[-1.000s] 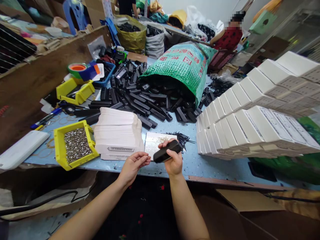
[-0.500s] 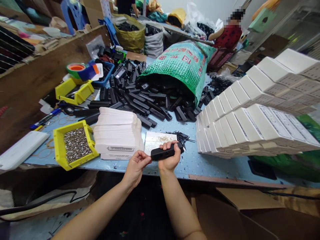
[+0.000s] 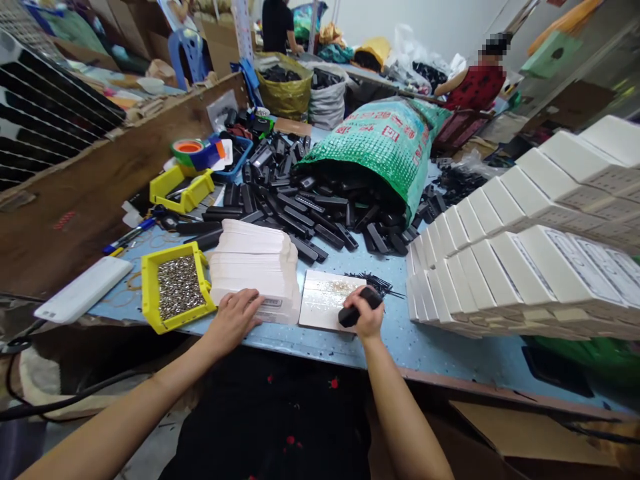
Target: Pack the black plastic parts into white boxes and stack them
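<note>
My right hand is wrapped round a black oblong piece, holding it over the near right part of a white board. Gold-coloured specks are scattered on that board, and thin black sticks lie behind it. My left hand rests, fingers stretched out, on the near end of a stack of flat white cartons. Part of the printed picture on the top carton shows beside the fingertips. Left of the stack stands a yellow bin filled with small metal parts.
A green woven sack spills black oblong pieces across the blue table. White boxes are piled high on the right. A white oblong case lies at left. Two people work farther back.
My left hand has left the black piece and moved left onto the carton stack. My right hand has turned the piece and shifted slightly right. The whole view has shifted.
</note>
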